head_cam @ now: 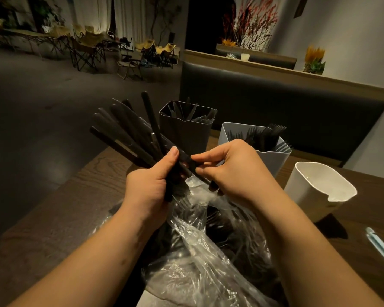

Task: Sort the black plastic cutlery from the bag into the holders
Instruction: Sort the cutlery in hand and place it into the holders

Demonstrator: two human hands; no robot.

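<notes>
My left hand (pixel 150 185) grips a fanned bunch of black plastic knives (pixel 124 131), blades pointing up and left. My right hand (pixel 233 169) pinches one black piece (pixel 187 161) at the bunch's lower end, right beside my left thumb. Below both hands lies the clear plastic bag (pixel 200 258) with more black cutlery inside. Behind stand three holders: a dark grey holder (pixel 182 134) with knives in it, a pale grey holder (pixel 273 159) with forks, and a white holder (pixel 315 191) that looks empty.
The holders and bag sit on a dark wooden table (pixel 60 218). A pale blue-white strip (pixel 381 247) lies at the table's right edge. A dark padded bench back (pixel 286 107) rises behind the holders. Folding chairs stand far off at the left.
</notes>
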